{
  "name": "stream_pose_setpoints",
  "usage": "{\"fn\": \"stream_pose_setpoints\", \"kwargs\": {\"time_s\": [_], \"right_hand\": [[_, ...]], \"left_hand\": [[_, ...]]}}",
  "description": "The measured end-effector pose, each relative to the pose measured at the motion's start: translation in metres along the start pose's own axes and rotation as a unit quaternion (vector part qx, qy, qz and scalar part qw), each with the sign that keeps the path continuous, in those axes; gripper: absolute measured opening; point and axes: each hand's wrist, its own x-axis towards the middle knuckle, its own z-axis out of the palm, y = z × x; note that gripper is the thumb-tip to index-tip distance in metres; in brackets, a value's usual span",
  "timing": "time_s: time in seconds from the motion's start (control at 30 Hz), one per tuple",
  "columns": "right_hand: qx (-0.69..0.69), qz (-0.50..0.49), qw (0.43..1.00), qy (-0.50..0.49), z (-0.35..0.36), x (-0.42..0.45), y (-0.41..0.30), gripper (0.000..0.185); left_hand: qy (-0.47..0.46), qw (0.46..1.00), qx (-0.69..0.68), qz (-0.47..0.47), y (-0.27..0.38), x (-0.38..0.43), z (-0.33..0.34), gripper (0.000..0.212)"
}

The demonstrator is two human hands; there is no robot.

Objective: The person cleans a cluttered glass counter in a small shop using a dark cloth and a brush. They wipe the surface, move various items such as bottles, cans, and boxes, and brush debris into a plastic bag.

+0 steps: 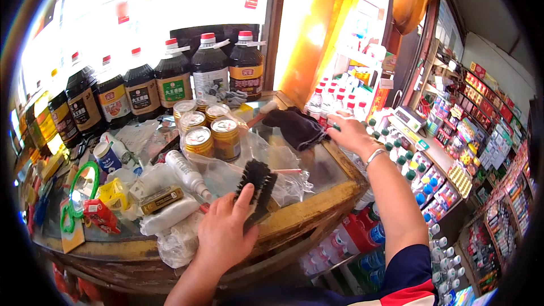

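Observation:
My left hand (227,225) grips a brush with dark bristles (256,182) above the front edge of the glass-topped wooden counter (314,206). My right hand (348,131) is at the counter's right edge, beside a dark cloth (297,127); a small object shows at its fingers, too unclear to name or to tell how it is held. Gold cans (225,138) in clear plastic wrap stand behind the brush. Nearer my left hand lie a white squeeze bottle (185,173) and crumpled plastic bags (176,238).
Large dark bottles (172,76) line the window side. A green-framed mirror (83,189), a yellow plastic basket (114,194) and a red packet (102,216) lie at the left. Packs of bottled drinks (335,242) stand below the counter's right side; stocked shelves (488,97) are farther right.

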Motion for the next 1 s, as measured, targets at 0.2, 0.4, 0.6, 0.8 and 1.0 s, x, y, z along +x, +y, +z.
{"fn": "stream_pose_setpoints", "kwargs": {"time_s": [0.2,0.4,0.6,0.8,1.0], "right_hand": [[-0.006,-0.075,0.996,-0.041,0.046,0.054,-0.022,0.068],[-0.084,-0.111,0.981,-0.136,0.097,0.098,-0.025,0.077],[-0.065,0.077,0.985,-0.139,0.111,0.143,-0.007,0.068],[-0.106,0.071,0.977,-0.169,0.112,0.18,-0.045,0.059],[-0.019,-0.19,0.979,-0.065,0.137,0.201,-0.038,0.046]], "left_hand": [[-0.007,1.0,-0.008,0.016,-0.001,0.003,-0.003,0.078],[-0.021,0.999,-0.016,0.027,-0.003,0.005,-0.005,0.075],[-0.018,0.999,-0.032,-0.007,0.003,0.006,-0.01,0.069],[-0.008,0.999,-0.054,-0.005,0.0,0.007,-0.009,0.067],[-0.026,0.998,-0.046,-0.023,-0.001,0.009,-0.009,0.062]]}}
